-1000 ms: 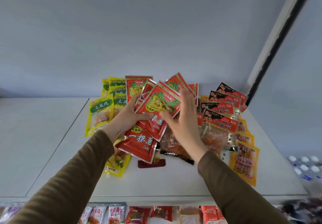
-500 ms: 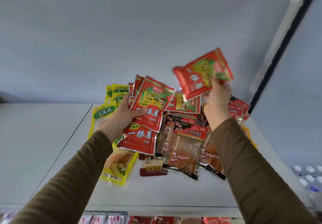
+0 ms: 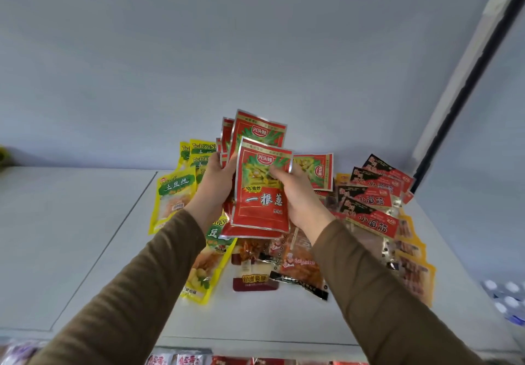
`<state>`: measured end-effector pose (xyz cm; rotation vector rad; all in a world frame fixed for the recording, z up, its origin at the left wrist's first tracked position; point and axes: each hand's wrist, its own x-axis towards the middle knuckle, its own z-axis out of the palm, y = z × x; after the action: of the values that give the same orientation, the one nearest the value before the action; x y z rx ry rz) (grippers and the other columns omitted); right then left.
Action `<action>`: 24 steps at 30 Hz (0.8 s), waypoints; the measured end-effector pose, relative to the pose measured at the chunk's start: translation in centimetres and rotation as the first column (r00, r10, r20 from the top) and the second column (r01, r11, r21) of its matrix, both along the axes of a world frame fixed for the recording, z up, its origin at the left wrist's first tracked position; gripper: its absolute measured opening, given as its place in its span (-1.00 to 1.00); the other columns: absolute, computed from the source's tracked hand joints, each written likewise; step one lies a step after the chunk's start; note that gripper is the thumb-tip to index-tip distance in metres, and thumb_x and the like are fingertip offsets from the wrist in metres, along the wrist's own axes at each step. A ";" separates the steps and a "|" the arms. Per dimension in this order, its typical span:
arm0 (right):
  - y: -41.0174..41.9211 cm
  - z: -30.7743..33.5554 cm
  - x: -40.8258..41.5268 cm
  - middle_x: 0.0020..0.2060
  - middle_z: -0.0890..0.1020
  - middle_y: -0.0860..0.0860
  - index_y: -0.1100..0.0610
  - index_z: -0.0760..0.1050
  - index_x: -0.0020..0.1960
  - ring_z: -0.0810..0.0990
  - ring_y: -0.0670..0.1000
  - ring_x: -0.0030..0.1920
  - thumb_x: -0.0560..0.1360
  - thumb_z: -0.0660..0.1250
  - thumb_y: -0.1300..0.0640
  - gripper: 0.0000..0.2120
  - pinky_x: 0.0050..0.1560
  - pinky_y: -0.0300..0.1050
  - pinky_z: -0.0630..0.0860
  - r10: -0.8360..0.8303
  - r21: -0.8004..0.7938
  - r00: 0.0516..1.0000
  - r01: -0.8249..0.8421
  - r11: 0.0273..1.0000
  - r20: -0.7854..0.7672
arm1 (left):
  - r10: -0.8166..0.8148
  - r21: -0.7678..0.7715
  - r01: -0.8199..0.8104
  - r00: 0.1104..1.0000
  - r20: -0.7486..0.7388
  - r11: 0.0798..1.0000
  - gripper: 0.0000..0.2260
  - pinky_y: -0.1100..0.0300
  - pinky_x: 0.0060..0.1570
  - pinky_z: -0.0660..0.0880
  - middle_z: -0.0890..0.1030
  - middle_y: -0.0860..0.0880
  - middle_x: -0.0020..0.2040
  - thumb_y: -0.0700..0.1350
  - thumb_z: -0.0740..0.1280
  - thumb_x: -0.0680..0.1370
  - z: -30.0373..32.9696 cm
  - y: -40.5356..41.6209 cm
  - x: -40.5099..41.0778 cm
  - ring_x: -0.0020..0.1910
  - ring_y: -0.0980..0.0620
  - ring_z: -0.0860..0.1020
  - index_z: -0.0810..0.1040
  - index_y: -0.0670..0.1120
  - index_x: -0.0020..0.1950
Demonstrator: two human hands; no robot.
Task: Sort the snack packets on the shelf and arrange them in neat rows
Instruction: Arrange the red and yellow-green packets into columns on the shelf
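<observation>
I hold a stack of red snack packets (image 3: 260, 194) upright above the white shelf (image 3: 85, 251). My left hand (image 3: 217, 184) grips the stack from its left edge. My right hand (image 3: 295, 194) grips the front packet on its right side, thumb across its face. Below and around lie loose packets: yellow packets (image 3: 174, 197) at the left, red-and-black packets (image 3: 372, 199) at the right, orange packets (image 3: 412, 262) at the far right, and clear packets with brown snacks (image 3: 298, 265) in front. One red packet (image 3: 318, 171) lies behind my right hand.
The grey back wall rises behind the pile. A dark upright post (image 3: 466, 86) bounds the shelf on the right. A lower shelf with more packets (image 3: 176, 360) shows at the bottom edge. Bottle caps (image 3: 508, 299) sit at the lower right.
My right hand, which had lifted one red packet up to the right, has brought it down onto the front of the stack in my left hand.
</observation>
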<state>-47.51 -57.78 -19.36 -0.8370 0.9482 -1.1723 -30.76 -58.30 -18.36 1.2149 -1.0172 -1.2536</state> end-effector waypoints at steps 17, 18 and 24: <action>-0.3 -0.5 -0.8 0.23 0.65 0.18 0.12 0.49 0.37 0.67 0.25 0.16 0.57 0.42 0.14 -0.61 0.02 0.15 0.65 0.050 -0.096 0.966 -0.027 0.995 0.252 | -0.508 -0.097 0.500 0.834 -0.213 0.861 -0.39 -0.15 0.14 0.64 0.62 -0.14 0.35 -0.22 0.45 0.51 0.4 4.5 1.9 0.23 -0.19 0.64 0.41 0.20 0.49; -0.2 -0.5 -1.0 0.23 0.65 0.18 0.12 0.49 0.38 0.67 0.24 0.16 0.57 0.41 0.13 -0.61 0.02 0.14 0.65 0.056 -0.093 0.965 -0.033 0.995 0.255 | -0.508 -0.098 0.499 0.841 -0.184 0.861 -0.37 -0.14 0.11 0.66 0.62 -0.14 0.34 -0.23 0.47 0.49 0.3 4.4 1.8 0.24 -0.20 0.64 0.41 0.19 0.48; -0.4 -0.1 -1.7 0.22 0.66 0.18 0.18 0.46 0.40 0.68 0.23 0.15 0.55 0.43 0.09 -0.54 0.01 0.17 0.66 -0.020 -0.002 0.960 0.021 1.000 0.280 | -0.351 -0.077 0.346 0.935 -0.054 0.935 -0.58 -0.16 0.14 0.63 0.68 -0.11 0.25 -0.25 0.37 0.62 0.0 3.8 1.3 0.19 -0.18 0.68 0.46 0.09 0.43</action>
<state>-49.17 -58.13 -19.48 -0.6450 0.7224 -1.2731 -29.49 -54.50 -18.41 0.9592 -1.2522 -1.5104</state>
